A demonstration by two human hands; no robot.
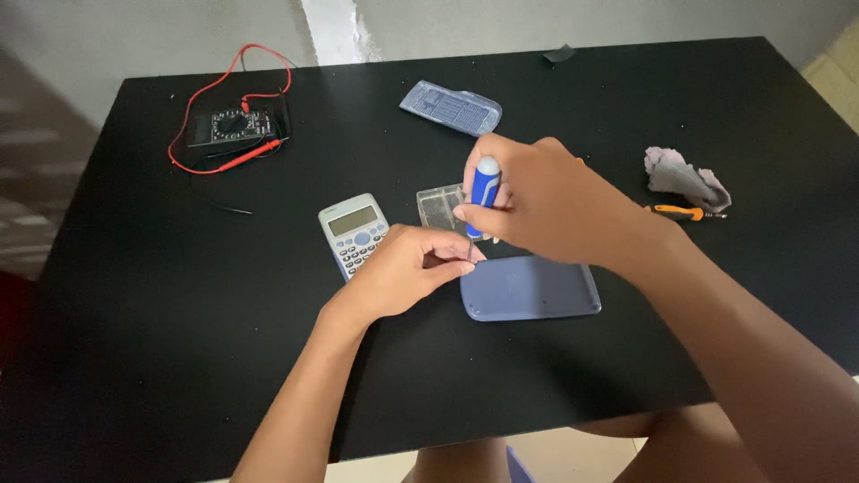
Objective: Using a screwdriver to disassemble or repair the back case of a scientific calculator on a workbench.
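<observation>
My right hand [546, 201] grips a blue-handled screwdriver [484, 183] upright, its thin shaft pointing down at my left hand [412, 268]. My left fingers pinch something small at the shaft's tip; I cannot make out what it is. My left hand partly covers a grey calculator [351, 224] lying face up. A blue-grey calculator back cover [530, 288] lies just right of my left hand. Behind the hands rests a small clear plastic piece [440, 206].
A black multimeter [230, 127] with red and black leads sits at the far left of the black table [179, 295]. A grey ribbed cover [451, 107] lies at the back. At the right are a crumpled cloth [684, 177] and an orange-handled tool [682, 212].
</observation>
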